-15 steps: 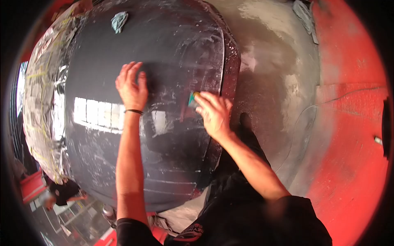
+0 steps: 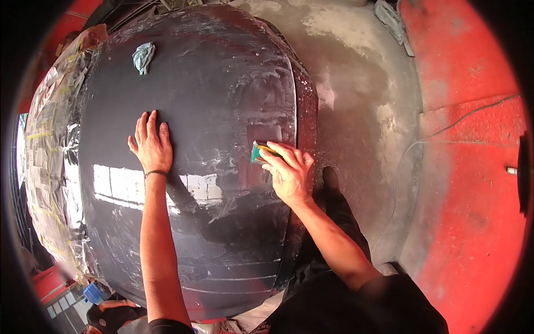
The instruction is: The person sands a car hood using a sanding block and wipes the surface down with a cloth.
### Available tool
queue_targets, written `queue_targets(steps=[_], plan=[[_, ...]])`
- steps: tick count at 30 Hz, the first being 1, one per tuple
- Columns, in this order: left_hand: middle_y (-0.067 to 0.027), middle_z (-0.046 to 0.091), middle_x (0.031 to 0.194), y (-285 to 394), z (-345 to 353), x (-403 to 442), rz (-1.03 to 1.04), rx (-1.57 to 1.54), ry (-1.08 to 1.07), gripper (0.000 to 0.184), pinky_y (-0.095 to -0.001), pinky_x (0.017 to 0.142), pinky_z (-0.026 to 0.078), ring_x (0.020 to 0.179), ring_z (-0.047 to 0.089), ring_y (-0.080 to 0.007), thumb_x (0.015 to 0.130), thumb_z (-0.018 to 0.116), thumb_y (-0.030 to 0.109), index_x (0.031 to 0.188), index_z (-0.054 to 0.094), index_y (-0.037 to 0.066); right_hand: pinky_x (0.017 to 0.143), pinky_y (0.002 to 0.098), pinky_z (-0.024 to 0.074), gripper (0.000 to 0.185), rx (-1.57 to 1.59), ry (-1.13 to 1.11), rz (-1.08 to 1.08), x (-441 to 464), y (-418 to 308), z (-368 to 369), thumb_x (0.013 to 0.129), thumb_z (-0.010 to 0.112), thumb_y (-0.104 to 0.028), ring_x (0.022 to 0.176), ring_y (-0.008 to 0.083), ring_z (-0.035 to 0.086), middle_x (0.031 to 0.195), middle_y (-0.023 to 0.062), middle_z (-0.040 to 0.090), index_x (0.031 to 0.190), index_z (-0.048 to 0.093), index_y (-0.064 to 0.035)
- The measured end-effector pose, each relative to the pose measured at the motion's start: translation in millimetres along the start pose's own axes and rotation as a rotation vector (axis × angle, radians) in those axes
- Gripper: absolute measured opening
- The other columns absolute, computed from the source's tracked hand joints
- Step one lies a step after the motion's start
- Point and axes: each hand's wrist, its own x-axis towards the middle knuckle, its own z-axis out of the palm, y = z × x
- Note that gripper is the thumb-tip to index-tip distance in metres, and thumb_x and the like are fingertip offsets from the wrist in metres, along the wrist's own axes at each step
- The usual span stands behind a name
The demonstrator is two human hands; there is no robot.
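Note:
My left hand (image 2: 151, 146) lies flat on a dark, glossy car hood (image 2: 194, 72), fingers spread, with a thin dark band at the wrist. To its right, my right hand (image 2: 291, 173) grips a small green-and-yellow block (image 2: 257, 153) near the hood's right edge. Thumb and fingers wrap the block, and its free end shows on the left, against the panel; its underside is hidden. Pale smears and streaks mark the hood around it. Farther up the hood rests a crumpled light-blue cloth (image 2: 143, 57), apart from both hands.
Taped paper and plastic masking (image 2: 53, 161) covers the car's left part. At right are a stained concrete floor (image 2: 356, 111), a red floor area (image 2: 461, 195) and a thin cable (image 2: 473, 110). A co-worker (image 2: 108, 318) in dark clothes is at lower left, near a blue object (image 2: 93, 293).
The camera view has shifted, so the hood and cloth appear lower and further left. My left hand now lies flatter on the hood. My right hand still holds the block. The co-worker has moved.

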Motion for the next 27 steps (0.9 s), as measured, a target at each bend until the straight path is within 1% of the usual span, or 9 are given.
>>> queue_targets(steps=[7,10,12,14,16,18,24,25,27], plan=[[-0.0033,0.047,0.172,4,0,-5,-0.007,-0.006,-0.011,0.049,-0.0634,0.133,0.014,0.163,0.037,-0.0239,0.115,0.052,0.044,0.161,0.054,0.025,0.102,0.0472,0.0365,0.034,-0.040,0.164,-0.002,141,66,54,0.094,0.084,-0.020,0.118,0.0193,0.065,0.137,-0.0043,0.075,0.127,0.083,-0.0271],[-0.0038,0.047,0.172,4,-2,-5,-0.012,0.018,-0.022,0.049,-0.0632,0.133,0.014,0.163,0.038,-0.0244,0.116,0.051,0.044,0.161,0.054,0.025,0.104,0.0461,0.0379,0.036,0.016,0.184,0.077,110,52,49,0.092,0.085,-0.019,0.119,0.0217,0.065,0.137,-0.0030,0.075,0.128,0.083,-0.0264],[-0.0040,0.047,0.172,3,0,-5,-0.008,0.014,-0.013,0.050,-0.0634,0.133,0.014,0.163,0.038,-0.0249,0.116,0.051,0.044,0.162,0.053,0.024,0.105,0.0446,0.0381,0.043,0.003,0.142,0.055,56,34,32,0.088,0.088,-0.015,0.120,0.0219,0.065,0.138,-0.0020,0.075,0.130,0.083,-0.0257],[-0.0041,0.047,0.172,4,-1,-4,-0.008,0.004,-0.004,0.050,-0.0634,0.133,0.014,0.163,0.038,-0.0253,0.116,0.050,0.045,0.162,0.053,0.024,0.105,0.0449,0.0379,0.041,-0.027,0.099,0.037,47,39,23,0.091,0.086,-0.015,0.120,0.0218,0.064,0.139,-0.0025,0.075,0.130,0.083,-0.0264],[-0.0044,0.047,0.172,5,-1,-3,-0.002,-0.002,-0.006,0.050,-0.0630,0.133,0.013,0.163,0.038,-0.0257,0.116,0.050,0.045,0.162,0.053,0.024,0.106,0.0454,0.0376,0.037,-0.102,0.162,0.088,104,60,36,0.094,0.083,-0.016,0.119,0.0227,0.065,0.138,-0.0021,0.075,0.130,0.083,-0.0263],[-0.0049,0.047,0.173,6,-3,-3,-0.005,-0.002,-0.013,0.050,-0.0623,0.134,0.013,0.163,0.038,-0.0260,0.116,0.050,0.044,0.162,0.054,0.024,0.105,0.0486,0.0399,0.034,0.000,0.218,0.143,166,86,54,0.097,0.080,-0.018,0.117,0.0255,0.065,0.138,-0.0010,0.075,0.129,0.082,-0.0260],[-0.0046,0.060,0.155,5,-12,11,0.037,0.048,-0.005,0.043,-0.0578,0.132,0.020,0.149,0.051,-0.0259,0.112,0.056,0.042,0.150,0.063,0.022,0.105,0.0470,0.0399,0.037,-0.043,0.142,0.126,109,77,29,0.092,0.086,-0.021,0.119,0.0221,0.065,0.136,-0.0029,0.075,0.129,0.083,-0.0266],[-0.0045,0.065,0.141,4,-16,26,0.058,0.088,0.012,0.039,-0.0547,0.128,0.025,0.137,0.058,-0.0260,0.111,0.059,0.042,0.143,0.065,0.020,0.105,0.0469,0.0397,0.038,-0.057,0.138,0.106,116,82,28,0.092,0.086,-0.021,0.119,0.0222,0.065,0.136,-0.0032,0.075,0.129,0.083,-0.0265],[-0.0070,0.067,0.135,0,-8,64,-0.015,0.006,0.047,0.041,-0.0536,0.123,0.032,0.132,0.062,-0.0290,0.111,0.059,0.044,0.143,0.064,0.019,0.106,0.0468,0.0392,0.039,-0.058,0.143,0.125,147,97,32,0.092,0.086,-0.021,0.120,0.0225,0.065,0.136,-0.0040,0.075,0.130,0.082,-0.0261]])
